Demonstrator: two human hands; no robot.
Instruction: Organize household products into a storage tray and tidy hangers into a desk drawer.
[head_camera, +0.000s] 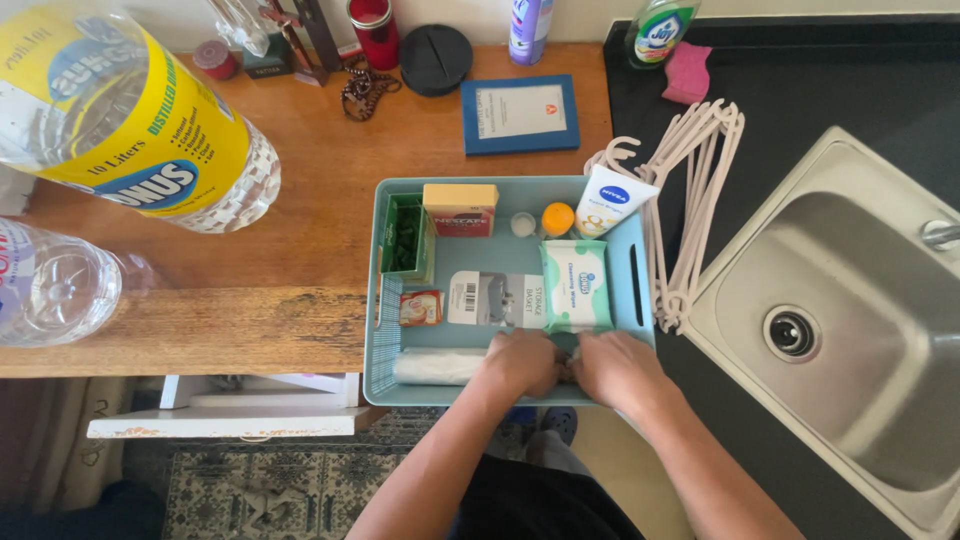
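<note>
While both hands are down inside the light blue basket (640, 270), the left hand (522, 362) and the right hand (615, 368) are curled and pressed close together at its near edge. What they pinch is hidden, so nobody can tell. A white roll (438, 367) lies just beside the left hand. A pack of wipes (575, 285) sits near the hands, and a white tube (612, 200) leans in the far corner. The basket sits half on a brown wooden table (300, 200) and half on a black counter (800, 90). Pale hangers (690, 200) lie beside the basket. A steel sink (850, 330) is on the right. Big water bottles (130, 110) lie on the table. A patterned rug (280, 490) covers the floor below.
</note>
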